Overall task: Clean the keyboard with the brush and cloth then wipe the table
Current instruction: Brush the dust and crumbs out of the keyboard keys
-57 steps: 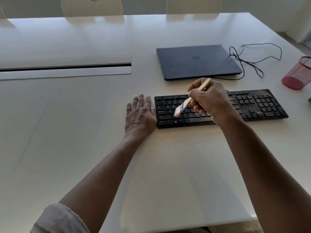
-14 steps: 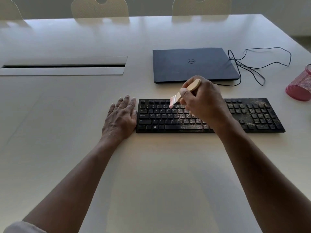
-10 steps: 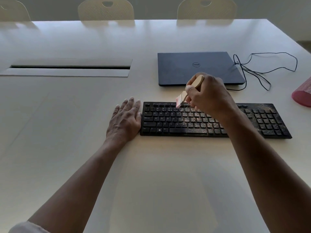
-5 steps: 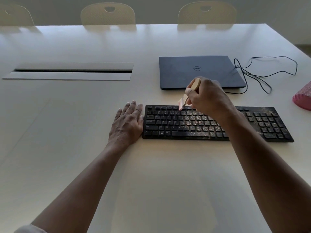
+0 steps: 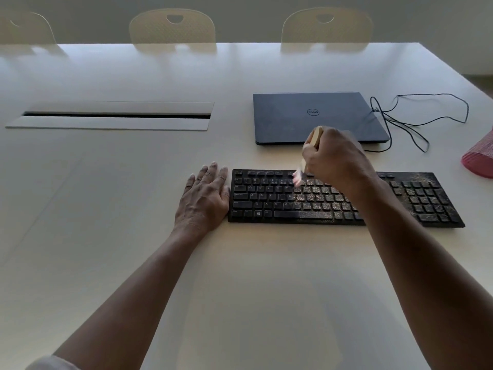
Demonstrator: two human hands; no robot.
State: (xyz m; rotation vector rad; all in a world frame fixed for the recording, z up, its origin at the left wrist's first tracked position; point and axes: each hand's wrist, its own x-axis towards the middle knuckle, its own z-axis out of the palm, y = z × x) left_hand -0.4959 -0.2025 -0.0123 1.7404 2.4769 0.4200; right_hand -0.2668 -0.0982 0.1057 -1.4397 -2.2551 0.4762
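A black keyboard was laid flat on the white bench, and every place here is given relative to it. A small wooden-handled brush was gripped by the right hand, the fingers curled round the handle above the keyboard's upper middle; the handle end was seen sticking up out of the fist, and the blurred bristles were pointed down at the upper key rows, though contact with the keys could not be made out. The left hand was laid flat on the bench just beside the keyboard's left end, fingers straight and held loosely together, the thumb side touching or almost touching the keyboard's edge. The keys of the left part were seen largely clean, while the middle keys and the number pad at the right end were covered with pale speckled dust. A closed dark laptop was placed behind the keyboard, apart from it, and a thin black cable was looped on the bench behind the keyboard's right end. A pink mesh container was cut off by the frame edge to the right of the keyboard. A long cable slot was set into the bench well behind and to the left of the keyboard. No cloth was seen
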